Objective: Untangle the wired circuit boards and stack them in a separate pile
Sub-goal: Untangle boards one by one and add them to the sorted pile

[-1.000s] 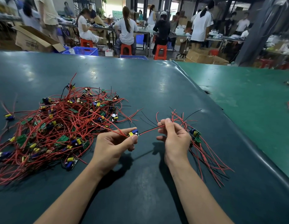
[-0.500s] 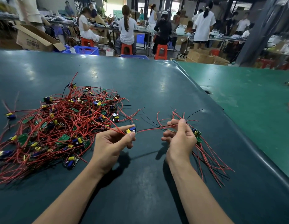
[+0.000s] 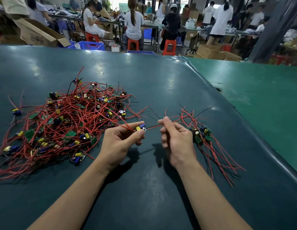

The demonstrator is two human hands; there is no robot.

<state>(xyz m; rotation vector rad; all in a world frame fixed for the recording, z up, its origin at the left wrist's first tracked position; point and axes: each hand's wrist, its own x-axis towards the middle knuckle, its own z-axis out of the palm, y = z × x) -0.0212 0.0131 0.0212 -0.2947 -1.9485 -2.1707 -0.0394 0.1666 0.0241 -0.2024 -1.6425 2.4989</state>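
A big tangle of small green circuit boards with red and black wires (image 3: 64,123) lies on the dark table at the left. My left hand (image 3: 121,143) pinches one small board (image 3: 140,127) with a blue and yellow part, just right of the tangle. Its red wires still run back into the heap. My right hand (image 3: 174,138) pinches the wires that lead rightward from that board. A small separate pile of boards with straightened wires (image 3: 202,133) lies just right of my right hand.
The dark green table (image 3: 144,188) ends in a raised seam (image 3: 244,128) on the right, where a lighter green table (image 3: 269,100) begins. Several people sit and stand at benches beyond the far edge, among cardboard boxes (image 3: 39,35) and orange stools.
My right hand first slid right along the wires, away from the left hand. It has now come back toward the held board and sits closer to the left hand.
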